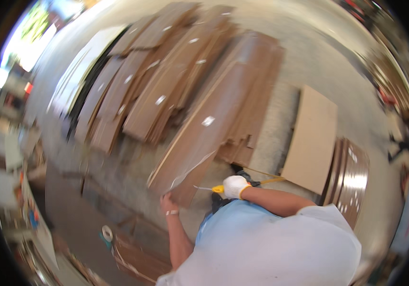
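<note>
My right hand [236, 187], in a white knit glove, is closed around a yellow-handled utility knife [217, 189]. Its thin blade points left, toward the near end of a long brown panel [192, 138]. My bare left hand [168, 205], with a band at the wrist, is at that panel's near left corner, fingers bent together. A pale, thin plastic strap [192, 168] crosses the panel's end and runs down to these fingers. Motion blurs the fingertips. A white label [208, 121] sits on the panel's upper face.
Several stacks of brown panels [161, 100] lie on the concrete floor ahead and left. To the right are a tan board [311, 138] and another brown stack [349, 176]. A tape roll [107, 232] lies on a dark surface at lower left. A person [407, 145] is at far right.
</note>
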### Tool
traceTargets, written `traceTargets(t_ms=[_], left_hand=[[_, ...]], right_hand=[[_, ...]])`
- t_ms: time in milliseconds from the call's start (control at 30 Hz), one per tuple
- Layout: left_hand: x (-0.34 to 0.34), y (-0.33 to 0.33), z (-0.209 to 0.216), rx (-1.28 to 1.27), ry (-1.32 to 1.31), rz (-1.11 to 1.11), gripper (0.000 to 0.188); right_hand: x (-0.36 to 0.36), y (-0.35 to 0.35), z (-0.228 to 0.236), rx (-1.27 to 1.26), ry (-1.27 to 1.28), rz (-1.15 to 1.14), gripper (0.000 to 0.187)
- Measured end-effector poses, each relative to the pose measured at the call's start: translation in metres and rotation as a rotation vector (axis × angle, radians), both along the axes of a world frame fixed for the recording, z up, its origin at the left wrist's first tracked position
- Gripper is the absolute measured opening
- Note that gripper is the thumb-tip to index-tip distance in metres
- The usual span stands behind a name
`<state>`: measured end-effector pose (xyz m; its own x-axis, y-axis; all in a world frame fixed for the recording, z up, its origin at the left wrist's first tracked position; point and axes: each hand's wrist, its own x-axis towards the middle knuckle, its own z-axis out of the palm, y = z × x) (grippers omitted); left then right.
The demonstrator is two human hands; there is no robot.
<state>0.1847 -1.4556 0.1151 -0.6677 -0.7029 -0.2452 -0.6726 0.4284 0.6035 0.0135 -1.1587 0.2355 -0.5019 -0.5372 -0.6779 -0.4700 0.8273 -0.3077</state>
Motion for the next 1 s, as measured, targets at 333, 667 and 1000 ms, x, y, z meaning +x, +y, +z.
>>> traceTargets(t_ms=[333,667,1000], left_hand=[[0.009,0.009,-0.011,1.153,0.619,0.712,0.02],[0.009,0.022,-0.005,1.23,0.666,0.794,0.036],[0.008,0.024,-0.025,1.095,0.532,0.844,0.032]], right_hand=[[0.016,-0.041,0.023,0.109,0.043,0.236,0.029],[0.002,-0.108,0.023,-0.006,0.153,0.151,0.03],[0.03,-0.042,0.013,0.223,-0.03,0.262,0.03]])
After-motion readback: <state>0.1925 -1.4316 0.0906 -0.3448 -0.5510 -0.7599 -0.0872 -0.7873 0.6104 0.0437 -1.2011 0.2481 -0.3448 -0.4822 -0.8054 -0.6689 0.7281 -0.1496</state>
